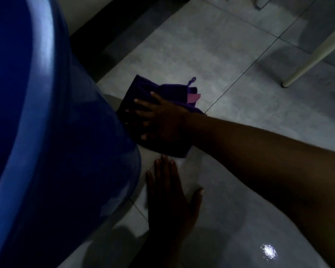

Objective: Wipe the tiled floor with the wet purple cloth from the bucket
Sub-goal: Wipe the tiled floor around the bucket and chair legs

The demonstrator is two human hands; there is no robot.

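Head view, dim light. Grey tiled floor with thin dark joints running on a slant; wet and shiny toward 5 o'clock, with one bright spot of reflected light. Dark skirting strip along the wall at 11 o'clock. Pale furniture leg slanting down at 2 o'clock, foot touching the tiles.

Big blue bucket filling the whole 9 o'clock side, rim near the camera; inside not visible, so contents cannot be told.

Purple cloth flat on the floor at centre, just beside the bucket wall, with a small loop and a pink label toward 1 o'clock. Right hand spread open, palm down, pressing on the cloth, arm coming from 4 o'clock. Left hand at 6 o'clock, open and flat on the wet tile, fingers together, thumb out, gripping nothing, fingertips near the cloth edge.
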